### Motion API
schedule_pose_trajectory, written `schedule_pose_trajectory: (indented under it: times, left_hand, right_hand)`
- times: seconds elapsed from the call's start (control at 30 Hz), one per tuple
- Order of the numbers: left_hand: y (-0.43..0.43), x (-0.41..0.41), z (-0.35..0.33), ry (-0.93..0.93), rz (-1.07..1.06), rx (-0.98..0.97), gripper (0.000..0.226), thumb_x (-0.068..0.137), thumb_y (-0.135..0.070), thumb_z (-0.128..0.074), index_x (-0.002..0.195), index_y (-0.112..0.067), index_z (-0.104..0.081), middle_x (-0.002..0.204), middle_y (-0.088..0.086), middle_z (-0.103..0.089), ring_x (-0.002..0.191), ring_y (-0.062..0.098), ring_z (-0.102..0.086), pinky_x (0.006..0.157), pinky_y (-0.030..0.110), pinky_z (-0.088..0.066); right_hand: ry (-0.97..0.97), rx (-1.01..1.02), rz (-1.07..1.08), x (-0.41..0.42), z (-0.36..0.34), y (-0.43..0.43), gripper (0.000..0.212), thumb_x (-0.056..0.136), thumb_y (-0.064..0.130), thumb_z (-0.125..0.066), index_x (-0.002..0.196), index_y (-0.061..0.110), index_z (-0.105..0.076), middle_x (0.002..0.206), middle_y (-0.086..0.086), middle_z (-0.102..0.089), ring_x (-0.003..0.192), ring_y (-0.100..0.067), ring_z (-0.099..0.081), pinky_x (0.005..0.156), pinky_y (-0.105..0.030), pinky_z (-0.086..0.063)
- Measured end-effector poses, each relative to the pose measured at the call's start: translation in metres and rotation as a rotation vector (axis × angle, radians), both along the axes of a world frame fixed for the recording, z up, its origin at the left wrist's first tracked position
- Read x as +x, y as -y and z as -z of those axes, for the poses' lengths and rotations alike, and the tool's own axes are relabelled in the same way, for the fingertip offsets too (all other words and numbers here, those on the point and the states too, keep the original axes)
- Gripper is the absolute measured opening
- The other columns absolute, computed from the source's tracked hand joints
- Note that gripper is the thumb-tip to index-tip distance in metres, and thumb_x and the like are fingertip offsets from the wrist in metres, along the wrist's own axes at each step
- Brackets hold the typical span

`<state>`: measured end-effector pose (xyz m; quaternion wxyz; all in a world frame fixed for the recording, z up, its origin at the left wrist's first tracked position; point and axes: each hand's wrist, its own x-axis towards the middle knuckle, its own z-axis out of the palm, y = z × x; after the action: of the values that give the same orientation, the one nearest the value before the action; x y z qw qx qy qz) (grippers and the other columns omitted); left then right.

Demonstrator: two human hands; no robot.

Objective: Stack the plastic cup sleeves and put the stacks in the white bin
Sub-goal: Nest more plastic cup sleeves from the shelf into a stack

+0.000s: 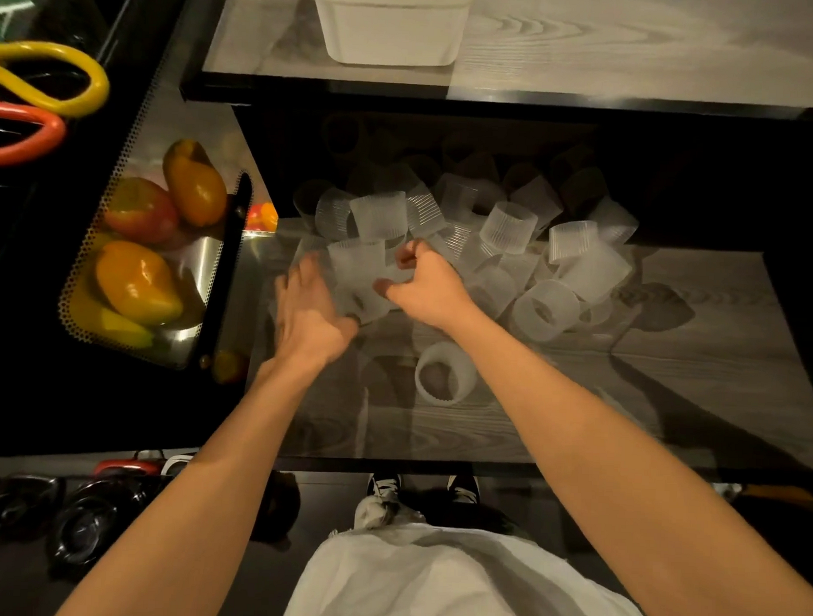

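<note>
Several frosted, ribbed plastic cup sleeves (509,226) lie in a loose pile across the middle of a low wood-grain table. One sleeve (446,372) lies alone on its side nearer to me. My left hand (310,304) and my right hand (426,285) meet at the left end of the pile, both wrapped around a short stack of sleeves (362,278). The left hand grips its lower end, while the right pinches the upper part. The white bin (390,24) stands on a higher shelf at the top, beyond the pile.
A perforated metal basket (80,292) with mangoes (138,282) sits to the left of the table. Yellow and orange curved tubes (57,83) lie at the far left. The raised shelf's dark edge (495,101) overhangs the back of the pile. My shoes show below the table's front edge.
</note>
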<state>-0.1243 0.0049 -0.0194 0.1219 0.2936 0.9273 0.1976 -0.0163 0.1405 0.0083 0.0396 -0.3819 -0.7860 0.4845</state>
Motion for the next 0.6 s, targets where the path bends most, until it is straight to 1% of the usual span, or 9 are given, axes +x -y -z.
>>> schedule_pose_trajectory:
  times: [0.1,0.17,0.27,0.37,0.43,0.47,0.5,0.53,0.6]
  left_hand:
    - [-0.006,-0.005,-0.001,0.007,0.032,-0.069,0.109,0.060,-0.036,-0.088,0.149,-0.021,-0.026,0.146,0.008,-0.044,0.137,0.032,-0.037,0.109,0.053,-0.039]
    - [-0.009,-0.004,-0.004,-0.042,0.057,-0.093,0.110,0.063,-0.039,-0.088,0.151,-0.023,-0.024,0.150,0.005,-0.040,0.140,0.031,-0.032,0.109,0.054,-0.037]
    - [-0.009,-0.002,-0.009,-0.105,0.066,-0.108,0.110,0.063,-0.044,-0.087,0.151,-0.021,-0.025,0.151,0.007,-0.038,0.142,0.031,-0.029,0.111,0.053,-0.033]
    - [-0.008,-0.002,-0.010,-0.100,0.107,-0.119,0.104,0.063,-0.049,-0.087,0.146,-0.019,-0.032,0.147,0.007,-0.042,0.141,0.030,-0.030,0.111,0.052,-0.033]
    - [-0.007,-0.002,-0.010,-0.079,0.148,-0.137,0.100,0.062,-0.052,-0.086,0.142,-0.019,-0.035,0.143,0.006,-0.046,0.139,0.029,-0.033,0.111,0.051,-0.034]
    - [-0.007,-0.002,-0.008,-0.069,0.164,-0.145,0.095,0.063,-0.052,-0.085,0.138,-0.019,-0.037,0.140,0.005,-0.049,0.137,0.029,-0.036,0.109,0.051,-0.034]
    - [-0.007,-0.002,-0.008,-0.065,0.180,-0.151,0.089,0.065,-0.053,-0.083,0.134,-0.019,-0.039,0.136,0.005,-0.052,0.135,0.029,-0.039,0.107,0.050,-0.034]
    - [-0.007,-0.001,-0.006,-0.063,0.197,-0.157,0.082,0.068,-0.053,-0.081,0.131,-0.019,-0.041,0.132,0.005,-0.055,0.132,0.029,-0.042,0.105,0.049,-0.035]
    - [-0.007,-0.001,-0.004,-0.070,0.234,-0.157,0.075,0.072,-0.053,-0.078,0.128,-0.020,-0.043,0.128,0.005,-0.059,0.128,0.029,-0.045,0.103,0.048,-0.037]
  right_hand:
    - [-0.007,-0.083,0.103,-0.024,0.003,0.004,0.067,0.077,0.041,-0.085,0.123,0.013,-0.045,0.120,-0.001,-0.053,0.108,-0.020,-0.055,0.084,-0.031,-0.046]
    - [-0.004,-0.147,0.167,-0.036,0.008,0.006,0.068,0.074,0.038,-0.088,0.119,0.014,-0.042,0.120,-0.004,-0.052,0.109,-0.023,-0.054,0.086,-0.033,-0.049]
    - [-0.055,-0.216,0.266,-0.044,0.014,0.006,0.060,0.075,0.029,-0.089,0.110,0.015,-0.042,0.118,-0.005,-0.053,0.108,-0.023,-0.056,0.089,-0.034,-0.052]
    - [-0.053,-0.281,0.297,-0.046,0.016,0.004,0.058,0.075,0.026,-0.088,0.111,0.017,-0.044,0.121,-0.006,-0.054,0.112,-0.024,-0.058,0.098,-0.039,-0.053]
    - [-0.043,-0.342,0.306,-0.044,0.016,0.001,0.058,0.077,0.027,-0.087,0.115,0.018,-0.044,0.117,-0.003,-0.054,0.108,-0.023,-0.057,0.098,-0.039,-0.053]
    - [-0.050,-0.373,0.307,-0.041,0.015,-0.001,0.059,0.078,0.027,-0.086,0.119,0.018,-0.045,0.114,-0.001,-0.055,0.103,-0.021,-0.058,0.092,-0.037,-0.055]
    - [-0.061,-0.396,0.299,-0.037,0.014,-0.002,0.059,0.080,0.029,-0.085,0.122,0.018,-0.045,0.111,0.002,-0.057,0.097,-0.019,-0.059,0.083,-0.033,-0.055]
    - [-0.069,-0.410,0.288,-0.033,0.013,-0.003,0.060,0.081,0.030,-0.084,0.125,0.018,-0.046,0.109,0.003,-0.059,0.092,-0.017,-0.061,0.072,-0.028,-0.053]
    - [-0.079,-0.411,0.273,-0.025,0.012,-0.005,0.060,0.082,0.030,-0.083,0.130,0.017,-0.049,0.112,0.002,-0.063,0.085,-0.012,-0.061,0.060,-0.021,-0.047]
